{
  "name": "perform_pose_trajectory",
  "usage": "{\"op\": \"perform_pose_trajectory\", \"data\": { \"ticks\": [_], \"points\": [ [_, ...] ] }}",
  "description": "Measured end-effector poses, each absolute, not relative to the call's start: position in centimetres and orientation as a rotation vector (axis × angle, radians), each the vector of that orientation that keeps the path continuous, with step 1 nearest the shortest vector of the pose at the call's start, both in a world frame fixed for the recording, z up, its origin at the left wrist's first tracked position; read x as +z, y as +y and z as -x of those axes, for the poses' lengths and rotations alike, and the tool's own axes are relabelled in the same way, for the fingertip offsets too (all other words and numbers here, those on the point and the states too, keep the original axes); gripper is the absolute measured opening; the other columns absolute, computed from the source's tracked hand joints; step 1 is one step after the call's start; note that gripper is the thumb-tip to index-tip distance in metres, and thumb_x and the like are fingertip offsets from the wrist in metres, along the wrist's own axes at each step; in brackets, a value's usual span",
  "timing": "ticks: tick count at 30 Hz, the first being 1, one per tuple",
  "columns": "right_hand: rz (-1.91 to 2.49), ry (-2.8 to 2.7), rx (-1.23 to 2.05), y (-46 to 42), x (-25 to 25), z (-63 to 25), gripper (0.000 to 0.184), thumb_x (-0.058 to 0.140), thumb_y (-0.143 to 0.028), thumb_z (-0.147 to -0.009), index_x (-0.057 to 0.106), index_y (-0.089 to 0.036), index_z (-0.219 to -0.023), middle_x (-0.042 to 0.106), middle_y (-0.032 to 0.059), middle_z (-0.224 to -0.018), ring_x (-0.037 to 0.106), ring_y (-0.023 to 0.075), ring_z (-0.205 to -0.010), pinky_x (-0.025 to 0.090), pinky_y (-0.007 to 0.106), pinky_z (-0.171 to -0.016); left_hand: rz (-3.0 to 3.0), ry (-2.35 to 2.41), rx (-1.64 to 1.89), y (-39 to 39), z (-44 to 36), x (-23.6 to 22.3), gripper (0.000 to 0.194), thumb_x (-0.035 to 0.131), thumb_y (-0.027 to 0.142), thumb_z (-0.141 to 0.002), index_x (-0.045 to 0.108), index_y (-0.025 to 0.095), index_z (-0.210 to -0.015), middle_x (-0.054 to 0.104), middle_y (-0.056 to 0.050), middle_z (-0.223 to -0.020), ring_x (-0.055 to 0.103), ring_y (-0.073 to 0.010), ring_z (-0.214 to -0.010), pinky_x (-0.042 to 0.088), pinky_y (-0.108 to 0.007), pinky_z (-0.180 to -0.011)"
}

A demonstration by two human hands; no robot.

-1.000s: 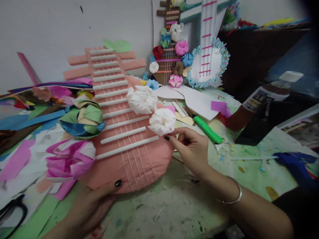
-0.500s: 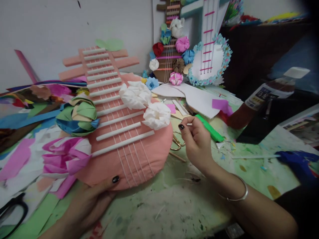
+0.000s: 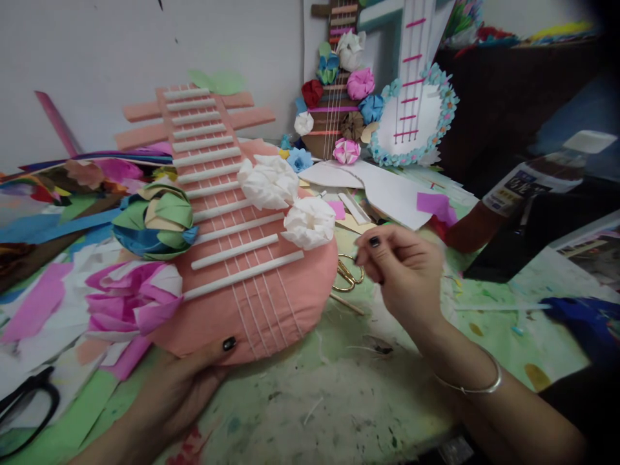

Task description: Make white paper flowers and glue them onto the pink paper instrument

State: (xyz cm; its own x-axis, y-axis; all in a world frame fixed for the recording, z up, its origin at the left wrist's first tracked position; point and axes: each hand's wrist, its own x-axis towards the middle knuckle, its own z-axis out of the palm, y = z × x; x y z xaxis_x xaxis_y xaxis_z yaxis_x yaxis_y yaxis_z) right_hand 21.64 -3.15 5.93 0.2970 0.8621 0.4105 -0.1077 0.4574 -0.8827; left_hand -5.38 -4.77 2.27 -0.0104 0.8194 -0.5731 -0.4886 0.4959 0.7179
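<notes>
A salmon-pink paper pipa model [image 3: 305, 300] leans upright, with white strips and thin strings across its front. My left hand [image 3: 188, 374] grips its bottom edge, thumb on the front. Two white paper flowers [image 3: 310, 223] sit on its right side. On its left side are a green and blue paper flower [image 3: 155, 219] and a pink and white one [image 3: 133, 300]. My right hand [image 3: 407, 271] hangs over the table to the right of the model, fingers curled in a pinch; whatever is between them, if anything, cannot be made out.
Gold-handled scissors [image 3: 346, 274] and a thin stick [image 3: 346, 303] lie behind my right hand. A bottle of brown liquid [image 3: 477, 216] and a blue glue gun [image 3: 581, 323] are at right. Black-handled scissors [image 3: 46, 394] and paper scraps lie left. Two decorated instrument models [image 3: 411, 119] stand at the back.
My right hand has moved slightly right and turned, its fingers curling more. The green tool that showed behind it is now hidden. My left hand keeps its hold on the model.
</notes>
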Motion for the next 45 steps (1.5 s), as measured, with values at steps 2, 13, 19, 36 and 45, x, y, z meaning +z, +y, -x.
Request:
{"op": "perform_pose_trajectory", "data": {
  "ticks": [2, 13, 19, 36, 45],
  "points": [
    [0.909, -1.078, 1.045, -3.5, 5.5, -20.8, 0.013, 0.075, -0.027, -0.079, 0.071, -0.016, -0.075, 0.064, 0.0003, -0.056, 0.053, 0.007, -0.044, 0.038, 0.019, -0.039, -0.362, 1.175, 1.067, -4.8, 5.5, 2.0, 0.067, 0.081, -0.001, -0.054, 0.069, 0.021, -0.116, 0.077, -0.007, -0.098, 0.074, -0.03, -0.091, 0.066, -0.035, -0.077],
    [0.76, -0.665, 1.783, -3.5, 5.3, -20.1, 0.01, 0.08, -0.017, -0.071, 0.072, -0.01, -0.071, 0.075, 0.0068, -0.073, 0.066, 0.0051, -0.051, 0.05, 0.007, -0.046, -0.515, 1.159, 0.976, -5.1, 6.1, 1.1, 0.057, 0.088, 0.012, -0.058, 0.07, 0.014, -0.112, 0.077, -0.011, -0.096, 0.072, -0.0322, -0.098, 0.062, -0.041, -0.088],
    [0.758, -0.601, 1.759, -3.4, 5.4, -20.2, 0.01, 0.081, -0.014, -0.069, 0.072, -0.01, -0.073, 0.075, 0.006, -0.071, 0.066, 0.0058, -0.051, 0.051, 0.006, -0.045, -0.544, 1.233, 1.018, -5.4, 5.5, 1.3, 0.068, 0.089, 0.013, -0.055, 0.067, 0.016, -0.119, 0.077, -0.011, -0.099, 0.073, -0.0322, -0.097, 0.063, -0.039, -0.085],
    [0.8, -0.474, 1.774, -3.3, 5.8, -20.1, 0.009, 0.076, -0.013, -0.065, 0.068, -0.011, -0.069, 0.068, 0.0005, -0.056, 0.052, 0.0012, -0.037, 0.041, 0.006, -0.037, -0.559, 1.221, 1.01, -5.5, 5.5, 1.8, 0.08, 0.084, -0.002, -0.049, 0.064, 0.026, -0.121, 0.077, -0.005, -0.103, 0.071, -0.0317, -0.103, 0.064, -0.037, -0.082],
    [0.773, -0.791, 1.377, -3.6, 7.7, -22.2, 0.012, 0.074, -0.022, -0.068, 0.065, -0.017, -0.074, 0.061, -0.0035, -0.056, 0.04, 0.0008, -0.035, 0.027, 0.013, -0.032, -0.517, 1.221, 1.033, -5.1, 5.7, 1.8, 0.056, 0.087, 0.008, -0.059, 0.069, 0.023, -0.11, 0.078, -0.005, -0.095, 0.073, -0.0284, -0.097, 0.065, -0.034, -0.081]
  ]
}}
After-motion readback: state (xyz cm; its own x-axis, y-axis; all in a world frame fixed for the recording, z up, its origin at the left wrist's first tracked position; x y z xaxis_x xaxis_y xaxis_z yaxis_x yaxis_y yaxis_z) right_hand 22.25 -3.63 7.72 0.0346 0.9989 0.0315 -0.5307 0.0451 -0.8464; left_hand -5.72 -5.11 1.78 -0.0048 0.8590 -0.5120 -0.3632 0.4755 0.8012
